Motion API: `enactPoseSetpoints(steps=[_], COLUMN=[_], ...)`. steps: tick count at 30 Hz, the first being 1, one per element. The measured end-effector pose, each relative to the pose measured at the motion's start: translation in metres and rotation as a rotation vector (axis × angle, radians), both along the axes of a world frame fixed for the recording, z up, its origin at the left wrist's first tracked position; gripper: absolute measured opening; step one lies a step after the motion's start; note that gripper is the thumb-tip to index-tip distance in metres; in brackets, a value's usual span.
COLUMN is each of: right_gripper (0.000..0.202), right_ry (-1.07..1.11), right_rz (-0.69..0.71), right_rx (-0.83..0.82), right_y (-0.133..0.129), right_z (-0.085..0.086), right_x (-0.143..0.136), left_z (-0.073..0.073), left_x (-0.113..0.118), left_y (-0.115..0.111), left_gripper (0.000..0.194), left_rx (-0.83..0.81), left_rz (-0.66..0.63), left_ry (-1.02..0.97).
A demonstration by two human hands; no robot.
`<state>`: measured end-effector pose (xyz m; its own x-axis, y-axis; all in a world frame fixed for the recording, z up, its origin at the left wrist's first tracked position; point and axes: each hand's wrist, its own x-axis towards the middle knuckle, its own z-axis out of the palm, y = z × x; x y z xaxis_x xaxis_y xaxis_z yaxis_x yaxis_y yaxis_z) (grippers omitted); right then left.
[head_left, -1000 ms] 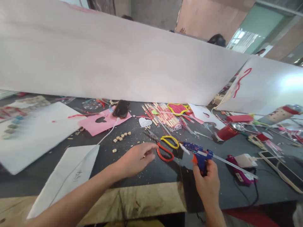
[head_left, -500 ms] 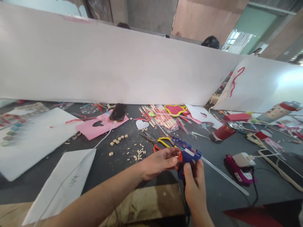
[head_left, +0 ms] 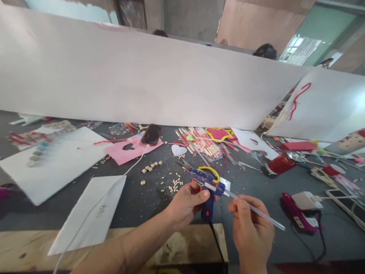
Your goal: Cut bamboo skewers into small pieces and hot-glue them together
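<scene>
My left hand (head_left: 186,199) is closed round the body of a blue glue gun (head_left: 209,190), whose nozzle points up and left and whose handle hangs down with a black cord. A long clear glue stick (head_left: 265,217) sticks out of the gun's back end. My right hand (head_left: 251,224) pinches that stick between thumb and fingers, just behind the gun. Behind the gun lie pliers (head_left: 185,164) and a yellow handle (head_left: 212,170). Small wooden pieces (head_left: 175,184) are scattered left of the gun.
A phone (head_left: 151,134) rests on pink paper (head_left: 119,152). Bundled sticks (head_left: 199,140) lie at the back, before a white board (head_left: 159,80). To the right are a red can (head_left: 282,163) and a magenta power strip (head_left: 298,217). White folded paper (head_left: 94,213) lies front left.
My right hand has left the gun's rear and moved right onto the glue stick. My left hand has taken hold of the gun's body. The view has shifted slightly left.
</scene>
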<state>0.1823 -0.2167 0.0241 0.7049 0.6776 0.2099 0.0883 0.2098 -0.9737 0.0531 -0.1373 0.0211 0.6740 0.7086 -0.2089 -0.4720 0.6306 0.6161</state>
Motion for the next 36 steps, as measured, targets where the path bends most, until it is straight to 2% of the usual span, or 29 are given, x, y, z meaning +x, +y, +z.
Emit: enactPoseSetpoints(steps=[13, 15, 18, 20, 26, 31, 36], right_gripper=[0.018, 0.026, 0.04, 0.042, 0.034, 0.029, 0.031], right_ry=[-0.03, -0.009, 0.033, 0.052, -0.031, -0.204, -0.252], right_rz=[0.01, 0.077, 0.255, 0.336, 0.414, 0.349, 0.307], right_rx=[-0.095, -0.138, -0.177, -0.184, -0.256, -0.302, -0.282], right_y=[-0.001, 0.001, 0.002, 0.001, -0.003, -0.005, -0.005], right_z=[-0.004, -0.005, -0.009, -0.013, -0.026, -0.035, -0.038], right_x=[0.0, -0.004, -0.013, -0.019, -0.027, -0.027, -0.029], left_z=[-0.008, -0.007, -0.005, -0.005, -0.006, -0.009, -0.007], left_x=[-0.003, -0.001, 0.0, -0.001, -0.003, -0.004, -0.004], left_y=[-0.003, -0.005, -0.007, -0.008, -0.008, -0.009, -0.008], left_gripper=[0.033, 0.033, 0.033, 0.032, 0.031, 0.028, 0.035], left_rx=[0.016, -0.006, -0.033, -0.042, -0.083, 0.046, 0.179], left_rz=[-0.034, -0.011, -0.004, -0.012, -0.007, 0.013, 0.001], left_ry=[0.049, 0.022, -0.026, -0.048, -0.005, 0.032, 0.122])
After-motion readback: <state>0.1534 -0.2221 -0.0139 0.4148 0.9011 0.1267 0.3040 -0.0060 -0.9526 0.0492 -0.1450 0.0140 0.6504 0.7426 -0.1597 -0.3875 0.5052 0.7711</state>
